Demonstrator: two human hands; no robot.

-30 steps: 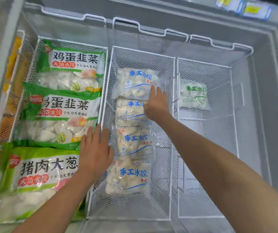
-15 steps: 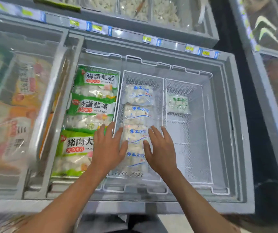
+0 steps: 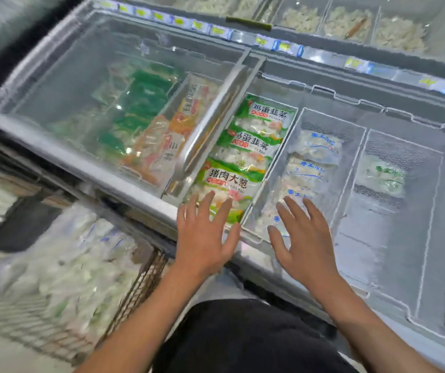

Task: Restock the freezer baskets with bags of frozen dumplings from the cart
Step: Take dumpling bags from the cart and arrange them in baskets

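Both hands — left hand (image 3: 205, 238) and right hand (image 3: 303, 243) — hovered flat-fingered, grip empty, so reaching left to the wire-mesh cart (image 3: 132, 289) of clear frozen dumpling bags (image 3: 62, 265) seemed wise.

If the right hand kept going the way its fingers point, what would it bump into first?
Probably the clear dumpling bags in the middle basket. The right hand points up and over them, though how high it is above them is hard to tell.

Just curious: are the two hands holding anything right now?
Left hand: open, fingers spread, holding nothing.
Right hand: open, fingers spread, holding nothing.
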